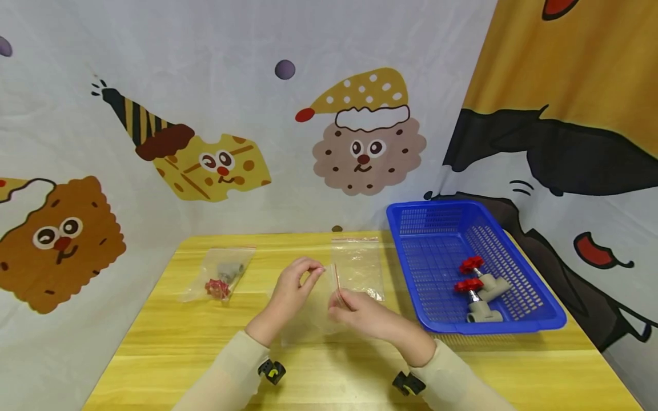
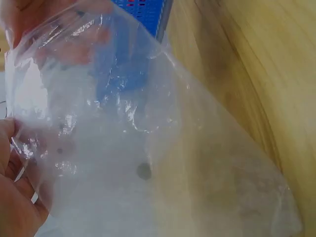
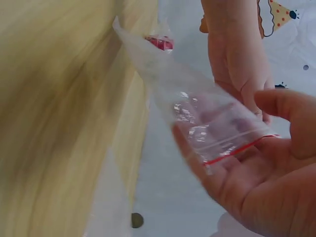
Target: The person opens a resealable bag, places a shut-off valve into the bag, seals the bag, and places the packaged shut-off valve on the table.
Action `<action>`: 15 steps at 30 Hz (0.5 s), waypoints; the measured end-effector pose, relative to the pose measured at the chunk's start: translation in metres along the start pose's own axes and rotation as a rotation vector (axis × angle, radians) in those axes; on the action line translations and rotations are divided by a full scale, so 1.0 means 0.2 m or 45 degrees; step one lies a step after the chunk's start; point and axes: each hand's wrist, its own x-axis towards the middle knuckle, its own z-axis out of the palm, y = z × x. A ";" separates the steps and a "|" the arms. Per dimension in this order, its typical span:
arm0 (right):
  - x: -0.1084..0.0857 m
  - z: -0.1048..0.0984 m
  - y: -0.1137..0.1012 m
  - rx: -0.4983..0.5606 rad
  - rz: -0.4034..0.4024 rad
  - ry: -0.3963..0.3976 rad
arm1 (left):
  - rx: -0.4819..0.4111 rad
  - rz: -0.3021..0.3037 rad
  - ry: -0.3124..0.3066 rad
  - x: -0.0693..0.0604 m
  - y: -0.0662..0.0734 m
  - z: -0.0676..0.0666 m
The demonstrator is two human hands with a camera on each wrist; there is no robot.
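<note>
A clear zip bag hangs between both hands above the table. My left hand pinches its top edge between thumb and finger; in the left wrist view the fingers lie along the bag's side. My right hand holds the end with the red zip line; in the right wrist view that hand has its fingers behind the bag. Nothing shows inside the bag. Another clear zip bag lies flat on the table just behind the hands.
At the left lies a bag containing a grey valve with a red handwheel. On the right stands a blue basket with two grey valves with red handwheels. A patterned cloth hangs behind the wooden table.
</note>
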 end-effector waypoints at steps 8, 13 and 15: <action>0.02 -0.01 0.01 0.479 0.015 0.257 | -0.010 -0.062 0.065 0.01 -0.01 -0.03; 0.03 -0.02 0.00 0.591 0.000 0.373 | -0.007 -0.038 0.101 0.02 -0.02 -0.05; 0.03 -0.02 0.01 0.607 -0.015 0.416 | -0.018 -0.032 0.120 0.03 -0.02 -0.05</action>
